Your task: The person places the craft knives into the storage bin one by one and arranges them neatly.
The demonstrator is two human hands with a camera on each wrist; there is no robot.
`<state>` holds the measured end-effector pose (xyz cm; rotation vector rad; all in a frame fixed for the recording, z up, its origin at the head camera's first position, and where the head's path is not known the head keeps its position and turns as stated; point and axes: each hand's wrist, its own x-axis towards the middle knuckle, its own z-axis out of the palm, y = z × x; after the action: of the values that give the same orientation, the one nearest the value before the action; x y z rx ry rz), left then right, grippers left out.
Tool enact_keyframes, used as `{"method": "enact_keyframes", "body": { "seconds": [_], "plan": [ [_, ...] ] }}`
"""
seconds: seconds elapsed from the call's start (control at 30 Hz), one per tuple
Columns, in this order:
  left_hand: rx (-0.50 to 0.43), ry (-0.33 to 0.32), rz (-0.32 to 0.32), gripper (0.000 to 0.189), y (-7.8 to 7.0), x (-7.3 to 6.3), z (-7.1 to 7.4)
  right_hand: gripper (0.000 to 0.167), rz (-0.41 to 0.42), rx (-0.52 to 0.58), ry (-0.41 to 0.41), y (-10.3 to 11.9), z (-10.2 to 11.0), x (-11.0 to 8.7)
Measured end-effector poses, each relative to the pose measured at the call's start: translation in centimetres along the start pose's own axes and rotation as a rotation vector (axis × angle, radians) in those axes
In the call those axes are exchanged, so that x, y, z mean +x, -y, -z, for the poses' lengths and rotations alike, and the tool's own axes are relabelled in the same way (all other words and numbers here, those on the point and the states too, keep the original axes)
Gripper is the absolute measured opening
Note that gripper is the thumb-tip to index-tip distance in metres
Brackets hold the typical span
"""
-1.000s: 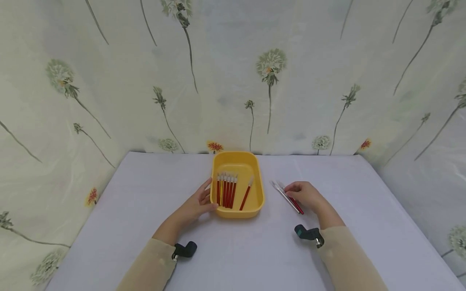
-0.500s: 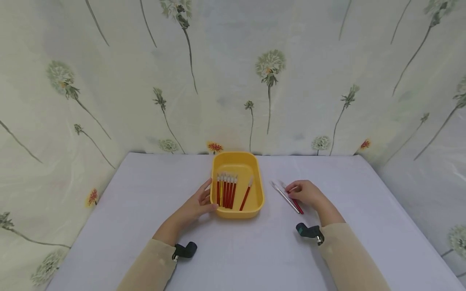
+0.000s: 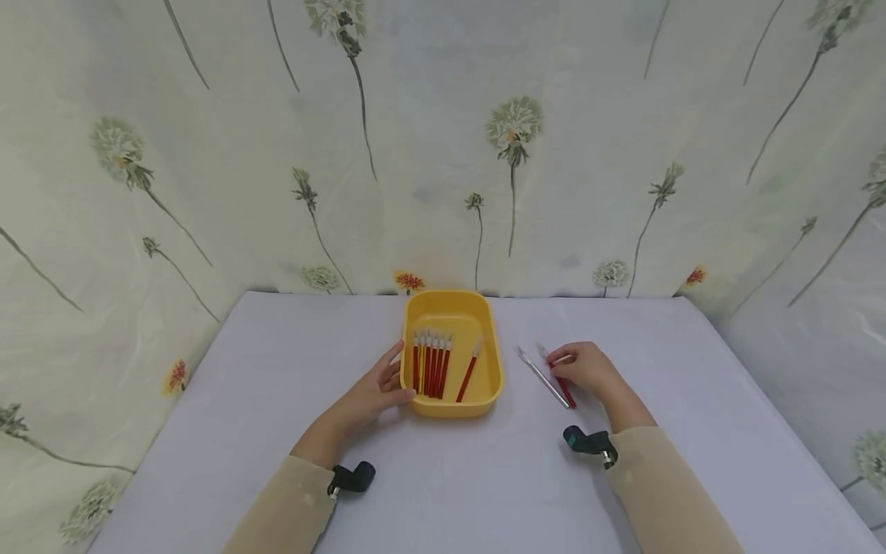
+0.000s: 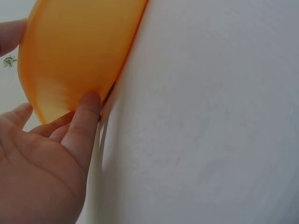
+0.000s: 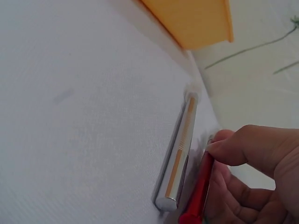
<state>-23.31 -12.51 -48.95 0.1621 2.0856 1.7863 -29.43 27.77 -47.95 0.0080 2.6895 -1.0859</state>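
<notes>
In the head view, my left hand [image 3: 377, 388] holds the yellow tray [image 3: 453, 410] at its front left corner, the thumb at the rim and the fingers along the outer wall. Several red-handled craft knives [image 3: 441, 368] and a yellow-handled craft knife [image 3: 421, 369] lie side by side in the tray. Another red craft knife [image 3: 467, 378] lies slanted to their right. Right of the tray, my right hand [image 3: 584, 368] pinches a red craft knife [image 5: 202, 184] near its tip end between thumb and fingers. A silver craft knife [image 5: 180, 154] lies on the table just left of it.
A white cloth covers the table [image 3: 450, 492]. Behind it hangs a curtain [image 3: 415, 154] printed with dandelions. A small black camera [image 3: 353, 475] sits on the left wrist and another black camera [image 3: 587, 442] on the right.
My right hand has shifted slightly right with the tip end of the red craft knife, widening the gap to the silver one. My left hand and the tray have stayed put.
</notes>
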Motion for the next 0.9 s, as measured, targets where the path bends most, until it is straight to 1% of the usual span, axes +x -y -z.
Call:
{"method": "enact_keyframes", "body": {
  "seconds": [0.1, 0.13, 0.33, 0.43, 0.6, 0.73, 0.9],
  "plan": [
    [-0.002, 0.005, -0.010, 0.094, 0.0, 0.0, 0.0, 0.025, -0.020, 0.044, -0.028, -0.4, 0.1, -0.1],
    [-0.005, 0.003, -0.004, 0.094, 0.0, 0.0, 0.0, 0.026, -0.023, 0.058, -0.038, -0.5, 0.1, -0.1],
    [-0.009, 0.002, -0.007, 0.094, 0.0, 0.0, 0.0, 0.029, -0.007, 0.096, -0.074, -0.3, 0.3, -1.1],
    [-0.011, 0.006, -0.011, 0.095, 0.0, -0.1, 0.0, 0.032, 0.004, 0.166, -0.068, 0.1, 0.5, -1.6],
    [-0.014, 0.002, -0.008, 0.094, 0.1, -0.1, 0.1, 0.038, -0.024, 0.337, -0.047, 1.4, 0.8, -2.3],
    [-0.004, 0.001, -0.008, 0.095, 0.2, 0.0, 0.1, 0.040, -0.048, 0.425, -0.052, 2.8, 0.8, -3.0],
    [0.001, -0.001, -0.007, 0.094, 0.1, 0.1, 0.1, 0.042, -0.059, 0.494, -0.062, 5.1, 0.2, -3.7]
  ]
}}
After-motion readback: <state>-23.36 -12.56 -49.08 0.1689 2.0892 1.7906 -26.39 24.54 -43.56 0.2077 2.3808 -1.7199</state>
